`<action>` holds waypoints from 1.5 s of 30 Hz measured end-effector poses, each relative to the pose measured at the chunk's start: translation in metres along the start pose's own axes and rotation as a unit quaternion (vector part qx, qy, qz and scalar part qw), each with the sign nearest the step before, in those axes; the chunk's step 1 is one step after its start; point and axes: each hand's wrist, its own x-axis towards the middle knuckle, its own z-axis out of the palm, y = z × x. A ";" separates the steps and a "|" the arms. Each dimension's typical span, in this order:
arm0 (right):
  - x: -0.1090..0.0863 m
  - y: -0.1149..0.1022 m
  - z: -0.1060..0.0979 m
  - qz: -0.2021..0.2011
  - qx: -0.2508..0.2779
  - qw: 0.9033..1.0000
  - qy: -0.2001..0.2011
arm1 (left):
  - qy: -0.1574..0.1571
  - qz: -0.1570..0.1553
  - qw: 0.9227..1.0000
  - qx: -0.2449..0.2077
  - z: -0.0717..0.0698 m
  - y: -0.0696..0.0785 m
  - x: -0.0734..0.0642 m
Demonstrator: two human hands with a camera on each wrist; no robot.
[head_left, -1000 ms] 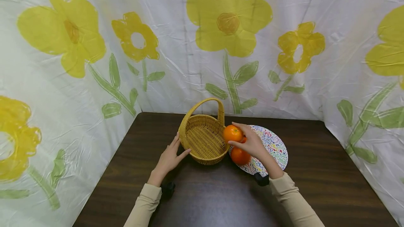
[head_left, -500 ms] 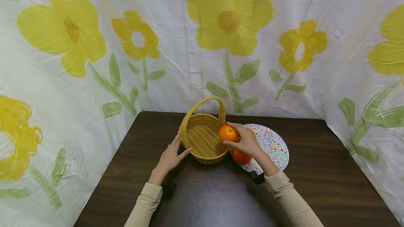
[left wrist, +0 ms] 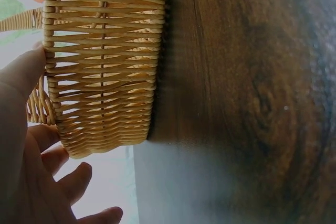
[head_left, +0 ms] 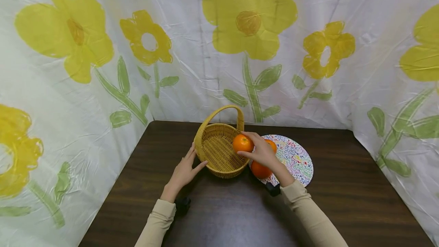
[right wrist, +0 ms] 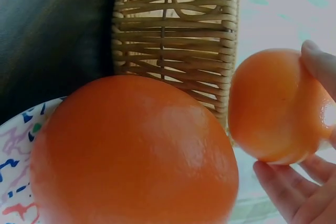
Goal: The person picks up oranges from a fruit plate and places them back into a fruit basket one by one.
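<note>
Fingers of the right hand (head_left: 263,152) grip an orange (head_left: 242,143), likely mid-transfer; it wants lowering into the wicker basket (head_left: 223,173) the relaxed left hand (head_left: 183,171) touches.

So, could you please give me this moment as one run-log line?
left hand: touches rim of basket; right hand: holds orange fruit above basket's right rim; plate: two more orange fruits

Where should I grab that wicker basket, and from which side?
Probably by its handle, at the top of the arch, coming down from above: it rises well over the basket and no hand touches that part. Its sides look busier, with the left hand at its left and the right hand holding an orange by its right.
</note>
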 end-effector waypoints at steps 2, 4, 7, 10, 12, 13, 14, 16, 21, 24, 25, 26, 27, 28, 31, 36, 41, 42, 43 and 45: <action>0.002 -0.001 0.001 0.005 0.001 1.000 -0.004 | 0.000 0.001 1.000 -0.002 0.000 0.000 0.000; 0.004 -0.001 0.002 0.009 -0.001 1.000 -0.009 | 0.001 0.002 1.000 -0.003 0.000 0.000 0.000; 0.006 -0.001 0.005 0.014 -0.002 1.000 -0.013 | 0.000 0.001 1.000 -0.005 -0.001 0.001 0.000; 0.008 -0.001 0.007 0.015 -0.005 1.000 -0.015 | 0.000 0.001 1.000 -0.008 -0.002 0.002 -0.001; 0.009 -0.001 0.009 0.015 -0.006 1.000 -0.016 | 0.001 0.000 1.000 -0.010 -0.002 0.003 -0.002; 0.010 -0.001 0.010 0.017 -0.008 1.000 -0.017 | 0.000 -0.001 1.000 -0.011 -0.002 0.003 -0.002; 0.010 -0.001 0.011 0.018 -0.007 1.000 -0.017 | -0.001 -0.003 1.000 -0.011 -0.002 0.003 -0.002; 0.012 -0.002 0.012 0.016 -0.007 1.000 -0.017 | -0.001 -0.005 1.000 -0.011 -0.002 0.002 -0.003; 0.015 -0.003 0.017 0.008 -0.015 1.000 -0.013 | -0.005 -0.003 1.000 -0.006 -0.001 0.002 -0.002; 0.017 -0.002 0.019 0.006 -0.034 0.999 -0.012 | -0.008 -0.004 1.000 -0.008 -0.001 0.002 -0.003; 0.018 -0.002 0.020 0.005 -0.038 0.999 -0.012 | -0.008 -0.005 1.000 -0.009 -0.001 0.002 -0.002; 0.019 -0.003 0.020 0.004 -0.042 0.999 -0.012 | -0.008 -0.005 1.000 -0.009 -0.001 0.002 -0.002; 0.021 -0.002 0.021 0.004 -0.048 0.999 -0.013 | -0.008 -0.005 1.000 -0.010 0.000 0.001 -0.002; 0.022 -0.003 0.021 0.002 -0.050 0.999 -0.014 | -0.008 -0.006 1.000 -0.010 0.000 0.001 -0.002; 0.026 -0.003 0.022 -0.003 -0.057 0.998 -0.018 | -0.007 -0.008 1.000 -0.009 0.000 0.001 -0.001; 0.032 -0.003 0.024 -0.006 -0.071 0.997 -0.028 | -0.004 -0.006 1.000 -0.009 0.001 0.000 -0.001; 0.035 -0.002 0.028 0.003 -0.081 0.996 -0.037 | -0.004 -0.004 1.000 -0.010 0.000 0.001 -0.002; 0.035 -0.002 0.029 0.006 -0.081 0.996 -0.039 | -0.004 -0.004 1.000 -0.011 0.000 0.001 -0.002; 0.035 -0.001 0.029 0.008 -0.081 0.996 -0.040 | -0.004 -0.003 1.000 -0.011 0.000 0.001 -0.002; 0.037 -0.001 0.031 0.009 -0.079 0.996 -0.040 | -0.003 -0.003 1.000 -0.013 0.000 0.001 -0.003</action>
